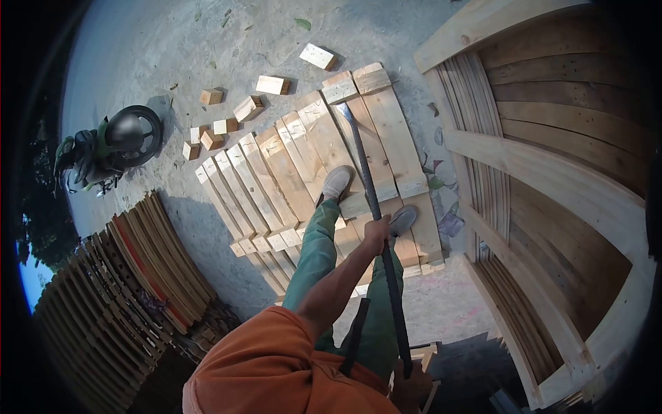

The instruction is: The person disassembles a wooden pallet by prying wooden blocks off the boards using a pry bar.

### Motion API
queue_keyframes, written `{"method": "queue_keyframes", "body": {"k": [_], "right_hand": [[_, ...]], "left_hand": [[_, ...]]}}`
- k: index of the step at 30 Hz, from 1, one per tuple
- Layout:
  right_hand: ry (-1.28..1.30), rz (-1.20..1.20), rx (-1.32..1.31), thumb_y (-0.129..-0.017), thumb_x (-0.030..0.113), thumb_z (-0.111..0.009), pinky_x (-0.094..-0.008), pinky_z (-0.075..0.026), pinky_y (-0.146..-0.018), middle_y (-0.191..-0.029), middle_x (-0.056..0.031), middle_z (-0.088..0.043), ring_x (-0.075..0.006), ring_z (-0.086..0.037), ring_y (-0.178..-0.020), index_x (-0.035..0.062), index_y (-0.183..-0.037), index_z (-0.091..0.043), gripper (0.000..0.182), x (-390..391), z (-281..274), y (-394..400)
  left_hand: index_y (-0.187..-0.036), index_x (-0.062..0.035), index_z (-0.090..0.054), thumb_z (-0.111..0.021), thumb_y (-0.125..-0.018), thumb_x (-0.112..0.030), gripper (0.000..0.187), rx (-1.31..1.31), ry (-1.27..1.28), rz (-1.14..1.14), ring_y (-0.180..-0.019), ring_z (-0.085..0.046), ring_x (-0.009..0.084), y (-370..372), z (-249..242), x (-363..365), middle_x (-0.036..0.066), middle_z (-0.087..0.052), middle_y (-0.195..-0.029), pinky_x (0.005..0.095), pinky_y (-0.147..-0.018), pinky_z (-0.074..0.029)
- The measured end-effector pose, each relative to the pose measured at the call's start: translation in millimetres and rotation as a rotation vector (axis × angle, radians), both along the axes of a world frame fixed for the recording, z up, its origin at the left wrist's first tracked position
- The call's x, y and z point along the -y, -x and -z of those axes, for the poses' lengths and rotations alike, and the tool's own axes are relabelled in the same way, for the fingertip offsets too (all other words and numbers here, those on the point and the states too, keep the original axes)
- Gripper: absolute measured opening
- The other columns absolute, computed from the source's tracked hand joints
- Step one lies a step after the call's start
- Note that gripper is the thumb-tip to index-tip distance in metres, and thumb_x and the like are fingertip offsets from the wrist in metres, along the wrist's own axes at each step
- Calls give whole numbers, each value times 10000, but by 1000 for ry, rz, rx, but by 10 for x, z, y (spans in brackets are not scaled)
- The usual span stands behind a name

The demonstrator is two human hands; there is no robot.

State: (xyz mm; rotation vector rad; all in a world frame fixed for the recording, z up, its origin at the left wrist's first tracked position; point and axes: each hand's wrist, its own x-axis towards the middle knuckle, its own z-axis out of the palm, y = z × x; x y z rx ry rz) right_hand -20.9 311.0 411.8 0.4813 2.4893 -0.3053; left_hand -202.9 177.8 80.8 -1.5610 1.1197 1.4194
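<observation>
A wooden pallet (283,165) lies flat on concrete ground (186,41), and a long dark pry bar (365,162) slants over it. The bar's bright tip is at the pallet's far end, beside a short crosspiece (339,90); whether it is wedged beneath anything cannot be told. The left grip (377,234), a bare hand, is closed around the bar's middle above the pallet. The right grip (412,383) is curled around the bar's lower end, short of the pallet's near edge, and is partly lost in shadow.

Two shoes (336,183) stand on the pallet, one either side of the bar, so that they and the green trousers (314,238) cover some of its boards. Left of the legs, the pallet's narrower slats have gaps between them.

Beyond the pallet's far left side, cut wooden blocks (273,85) lie scattered, the closest just beside it. Further left of the pallet stands a motorcycle (110,145), well apart. Nearer, also to its left, a tall stack of slatted wood (131,269) fills that side. To the pallet's right, a large wooden frame (545,159) rises close by and hems it in, with leaves (436,182) on the strip of ground between.
</observation>
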Motion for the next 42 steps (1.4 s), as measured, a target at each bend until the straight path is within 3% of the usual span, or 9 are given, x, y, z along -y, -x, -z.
{"method": "queue_keyframes", "body": {"k": [7,14,18,26,36,37,38,40,42], "right_hand": [[28,11,-47,-709,324,-716,-434,-357,-460,-499,-95,-511,-305,-492,-463,78,-598,-502,344,-530,879,-1014],[20,15,92,-748,450,-660,-455,-409,-453,-517,-124,-524,-342,-547,-497,83,-666,-535,396,461,-427,370],[-3,26,16,-737,471,-663,-442,-414,-452,-483,-97,-509,-310,-546,-480,89,-642,-534,414,621,-565,614],[-20,63,31,-745,341,-699,-443,-401,-468,-516,-133,-522,-320,-522,-471,71,-642,-533,333,-696,1180,-1264],[-48,171,189,-751,398,-679,-442,-419,-487,-546,-110,-548,-319,-564,-521,75,-677,-564,351,-177,-366,5],[30,240,384,-806,527,-553,-476,-453,-634,-734,-170,-625,-368,-587,-692,97,-887,-635,445,-36,-677,299],[33,253,388,-806,527,-553,-476,-453,-634,-734,-170,-625,-368,-587,-692,97,-887,-635,445,19,-665,288],[-27,223,145,-741,414,-678,-454,-414,-481,-556,-110,-557,-322,-554,-498,76,-654,-556,370,34,-598,238],[-70,192,47,-744,405,-677,-463,-407,-473,-546,-107,-550,-327,-539,-476,73,-634,-547,373,160,-551,373]], "left_hand": [[-599,-28,-475,-597,-840,-324,400,-23,200,70,-345,-447,180,-416,183,-365,59,-442,-482,333,-321,-368],[-660,-56,-483,-602,-845,-290,320,-44,-105,-77,-369,-431,183,226,-192,454,55,-426,-490,332,-365,-369],[-648,-60,-477,-566,-868,-293,332,38,-153,-11,-365,-441,199,360,-201,574,57,-423,-483,339,-361,-378],[-658,49,-536,-576,-834,-234,336,78,263,125,-405,-528,241,-454,321,-454,127,-525,-514,378,-368,-411],[-604,-26,-503,-609,-834,-279,359,-53,143,172,-398,-467,214,-84,-254,-286,89,-472,-516,367,-391,-384],[-619,-35,-498,-605,-841,-271,342,-43,35,79,-393,-453,211,-116,-339,-270,80,-452,-510,367,-389,-382],[-633,-45,-493,-602,-849,-262,325,-37,-76,-13,-388,-439,208,-97,-400,-253,72,-433,-504,366,-388,-380],[-652,-53,-484,-597,-855,-260,312,-35,-104,2,-386,-428,204,78,-476,-200,65,-422,-507,361,-389,-380],[-696,-58,-468,-588,-867,-264,294,-17,-153,46,-384,-418,194,283,-309,-40,54,-416,-521,346,-398,-382]]}}
